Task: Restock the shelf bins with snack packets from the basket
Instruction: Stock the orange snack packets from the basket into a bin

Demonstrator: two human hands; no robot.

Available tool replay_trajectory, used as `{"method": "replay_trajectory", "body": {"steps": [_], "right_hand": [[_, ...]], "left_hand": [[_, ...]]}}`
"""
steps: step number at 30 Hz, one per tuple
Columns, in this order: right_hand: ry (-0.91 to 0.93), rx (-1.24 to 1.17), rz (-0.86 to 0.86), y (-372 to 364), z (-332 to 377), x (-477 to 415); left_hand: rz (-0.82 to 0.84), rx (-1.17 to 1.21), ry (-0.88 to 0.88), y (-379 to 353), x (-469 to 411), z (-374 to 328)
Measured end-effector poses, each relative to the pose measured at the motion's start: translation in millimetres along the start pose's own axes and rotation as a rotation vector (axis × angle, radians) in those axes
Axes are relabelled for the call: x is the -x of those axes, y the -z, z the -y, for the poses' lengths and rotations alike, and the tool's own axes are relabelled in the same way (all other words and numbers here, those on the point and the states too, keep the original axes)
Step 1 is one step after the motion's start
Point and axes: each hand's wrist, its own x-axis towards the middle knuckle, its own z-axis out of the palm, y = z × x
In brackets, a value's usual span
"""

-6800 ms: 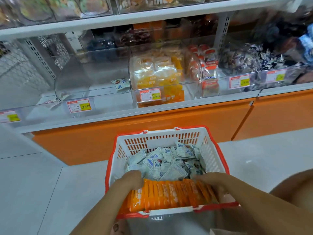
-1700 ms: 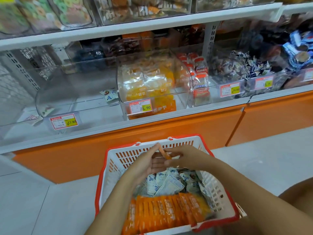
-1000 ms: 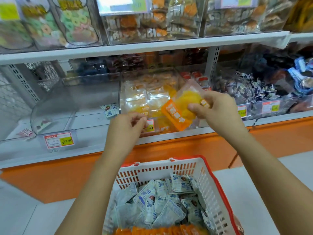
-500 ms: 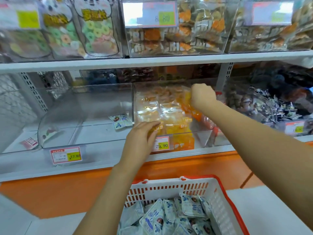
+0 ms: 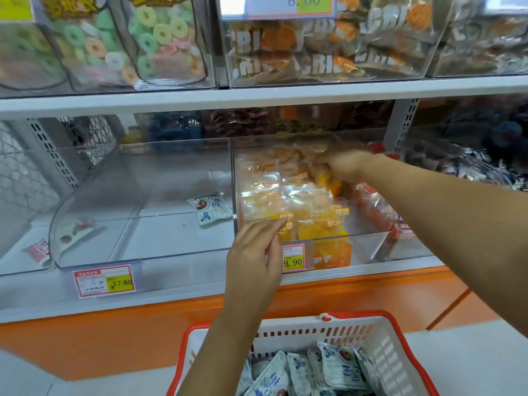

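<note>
A clear shelf bin [image 5: 368, 244] holds a pile of orange and yellow snack packets [image 5: 288, 204]. My right hand [image 5: 345, 165] reaches into it from the right, its fingers curled on an orange snack packet [image 5: 328, 180] on top of the pile; the hand is blurred. My left hand [image 5: 257, 252] rests against the bin's front wall, fingertips at its top edge beside the 29.90 price tag [image 5: 294, 258]. Below, the red and white basket [image 5: 357, 314] holds several white and blue packets [image 5: 337, 367].
To the left is a nearly bare clear bin [image 5: 143, 181] with one white and blue packet [image 5: 210, 208] and a 17.80 tag [image 5: 104, 280]. Bins of red packets [image 5: 371, 201] and dark wrapped sweets [image 5: 457, 164] lie right. The upper shelf [image 5: 257, 95] hangs overhead.
My right hand lifted an orange packet from the basket and has carried it up and into the middle bin. My left hand rose to the bin's front. The view moved closer to the shelf.
</note>
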Motion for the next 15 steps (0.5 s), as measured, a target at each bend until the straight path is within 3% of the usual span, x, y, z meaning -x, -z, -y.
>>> {"method": "replay_trajectory", "body": {"steps": [7, 15], "right_hand": [[-0.122, 0.193, -0.297, -19.8, 3.3, -10.9], [-0.168, -0.056, -0.218, -24.6, 11.0, 8.5]], "left_hand": [[-0.016, -0.008, 0.014, 0.7, 0.7, 0.1], [0.128, -0.056, 0.112, 11.1, -2.6, -11.9]]}}
